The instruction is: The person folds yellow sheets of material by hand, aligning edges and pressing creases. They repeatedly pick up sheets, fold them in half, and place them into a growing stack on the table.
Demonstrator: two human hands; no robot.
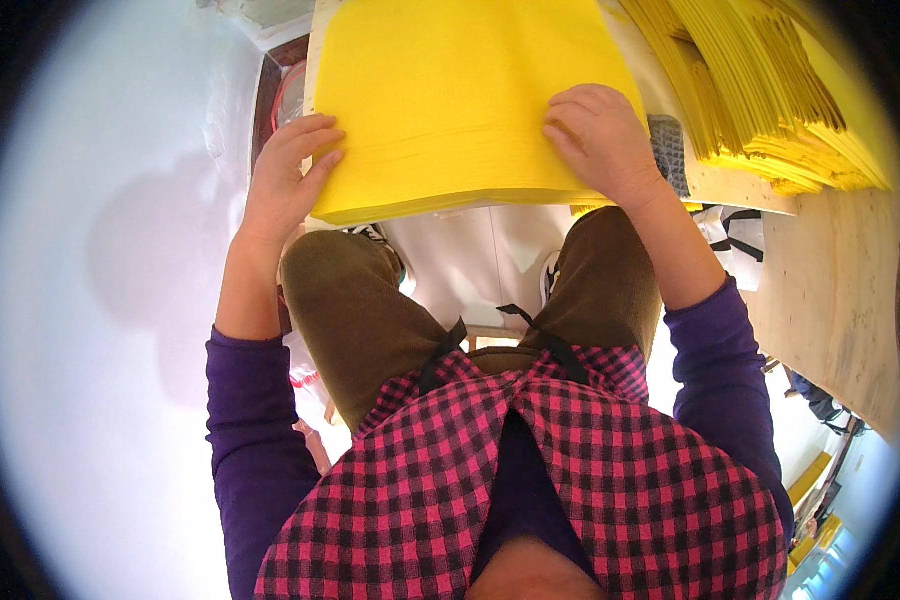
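Observation:
A thick stack of yellow fabric-like sheets (450, 110) lies on the table in front of me, its near edge just beyond my knees. My left hand (295, 170) is at the stack's left edge, thumb and fingers apart, with the fingertips at the yellow surface. Over on the right side, my right hand (610, 145) rests on the top sheet with its fingers loosely bent and the thumb held away from them. Neither hand shows anything gripped in it. Faint creases run across the top sheet between the two hands.
Several bundles of folded yellow pieces (760, 95) are piled on the wooden table (830, 270) at the right. A dark grey patterned piece (668, 155) sits just beside my right wrist. The white wall (100, 300) runs close along my left side.

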